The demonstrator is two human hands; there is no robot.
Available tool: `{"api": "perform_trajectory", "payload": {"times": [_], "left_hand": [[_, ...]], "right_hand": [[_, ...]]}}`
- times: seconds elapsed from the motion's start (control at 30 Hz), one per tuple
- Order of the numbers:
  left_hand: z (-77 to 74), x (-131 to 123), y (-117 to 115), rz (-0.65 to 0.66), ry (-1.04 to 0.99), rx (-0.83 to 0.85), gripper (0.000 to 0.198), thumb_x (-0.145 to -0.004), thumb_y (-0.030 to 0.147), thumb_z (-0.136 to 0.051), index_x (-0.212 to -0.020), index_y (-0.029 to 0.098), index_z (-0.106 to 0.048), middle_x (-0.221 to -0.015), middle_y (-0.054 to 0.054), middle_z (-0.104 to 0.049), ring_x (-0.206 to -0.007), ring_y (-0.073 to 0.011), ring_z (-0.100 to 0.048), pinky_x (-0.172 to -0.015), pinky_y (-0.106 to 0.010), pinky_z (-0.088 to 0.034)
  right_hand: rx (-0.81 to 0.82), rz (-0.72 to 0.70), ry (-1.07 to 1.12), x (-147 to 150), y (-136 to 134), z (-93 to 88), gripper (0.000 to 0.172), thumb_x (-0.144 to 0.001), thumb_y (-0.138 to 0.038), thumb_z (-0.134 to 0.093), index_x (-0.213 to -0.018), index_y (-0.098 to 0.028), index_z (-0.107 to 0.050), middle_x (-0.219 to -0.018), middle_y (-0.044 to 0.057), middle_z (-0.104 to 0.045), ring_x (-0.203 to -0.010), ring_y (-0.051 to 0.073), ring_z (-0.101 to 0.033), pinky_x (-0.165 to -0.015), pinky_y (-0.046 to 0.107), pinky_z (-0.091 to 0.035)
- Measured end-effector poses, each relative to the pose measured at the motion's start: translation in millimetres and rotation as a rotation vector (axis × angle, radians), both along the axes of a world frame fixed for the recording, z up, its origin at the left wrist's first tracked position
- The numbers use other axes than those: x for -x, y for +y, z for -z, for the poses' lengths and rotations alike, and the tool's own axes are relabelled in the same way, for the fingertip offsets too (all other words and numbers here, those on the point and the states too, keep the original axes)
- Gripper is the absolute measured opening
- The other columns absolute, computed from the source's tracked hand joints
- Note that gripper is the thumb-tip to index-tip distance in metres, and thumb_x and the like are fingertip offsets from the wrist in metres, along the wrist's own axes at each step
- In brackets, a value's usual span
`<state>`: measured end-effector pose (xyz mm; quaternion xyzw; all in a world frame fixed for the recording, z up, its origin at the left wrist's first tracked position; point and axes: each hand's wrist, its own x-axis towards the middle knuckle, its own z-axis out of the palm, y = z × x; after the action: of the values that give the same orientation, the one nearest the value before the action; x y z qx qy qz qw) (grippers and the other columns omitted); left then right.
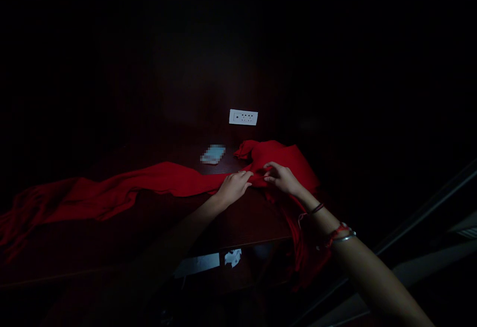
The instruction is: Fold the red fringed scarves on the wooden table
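Note:
A long red scarf (pixel 169 178) with a fringed left end lies stretched across a dark wooden desk (pixel 257 222). Near the middle of its length my left hand (pixel 235 187) grips the cloth, fingers closed over it. Just to the right, my right hand (pixel 283 178) has its fingers curled and its fingertips on the gathered fabric, partly hidden in the folds. The right part of the scarf spreads wide behind this hand, and some of it hangs over the front edge. Threads and a metal bangle (pixel 345 238) circle my right wrist and forearm.
Behind the scarf lies a pale, blurred flat object (pixel 213 154). A white socket panel (pixel 243 117) is on the back wall. Below the desktop are a pale flat item (pixel 199 265) and crumpled white paper (pixel 233 257). Deep shadow covers the surroundings.

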<state>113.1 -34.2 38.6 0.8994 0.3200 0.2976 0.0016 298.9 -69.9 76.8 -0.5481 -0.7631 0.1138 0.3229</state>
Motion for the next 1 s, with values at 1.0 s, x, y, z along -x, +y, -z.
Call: {"api": "perform_trajectory", "payload": {"times": [1.0], "left_hand": [[0.0,8.6,-6.2,0.062,0.312,-0.212,0.017,-0.084,0.021,-0.035,-0.085,0.017,-0.051,-0.082,-0.004,-0.057,-0.077,-0.0162,-0.054,-0.071,-0.027,-0.039]], "right_hand": [[-0.243,-0.050,-0.579,-23.8,-33.0,8.6,0.019,-0.082,-0.020,-0.038,-0.080,-0.014,-0.056,-0.073,0.005,-0.056,-0.069,0.013,-0.048,-0.066,0.024,-0.036]]}}
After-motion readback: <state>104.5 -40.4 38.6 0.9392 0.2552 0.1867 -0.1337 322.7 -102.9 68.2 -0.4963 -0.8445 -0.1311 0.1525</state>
